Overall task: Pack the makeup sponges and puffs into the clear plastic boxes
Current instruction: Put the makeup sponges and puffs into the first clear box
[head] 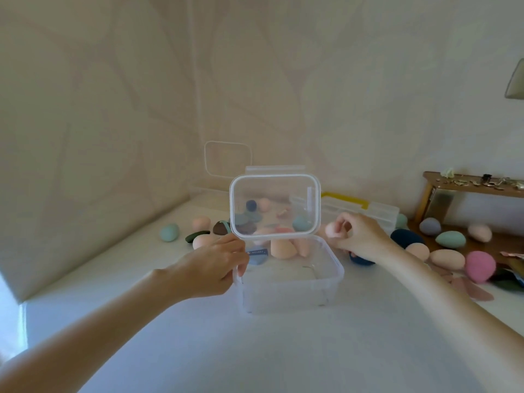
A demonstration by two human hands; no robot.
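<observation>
A clear plastic box [289, 290] stands in the middle of the white table, its hinged lid [273, 205] raised upright at the back. My left hand [211, 266] grips the box's left rim near the lid corner. My right hand [360, 236] is just right of the box and pinches a small peach sponge [333, 229] in its fingertips. The box looks empty. Several peach sponges [283, 248] and a blue puff [256, 256] lie right behind it.
Loose sponges lie left of the box, among them a teal one [169, 232], and many at the right, including a pink one [479, 266] and a navy one [407, 238]. A yellow-handled clear case [368, 209] and a loose lid [227, 158] stand behind. A wooden shelf [473, 187] stands far right.
</observation>
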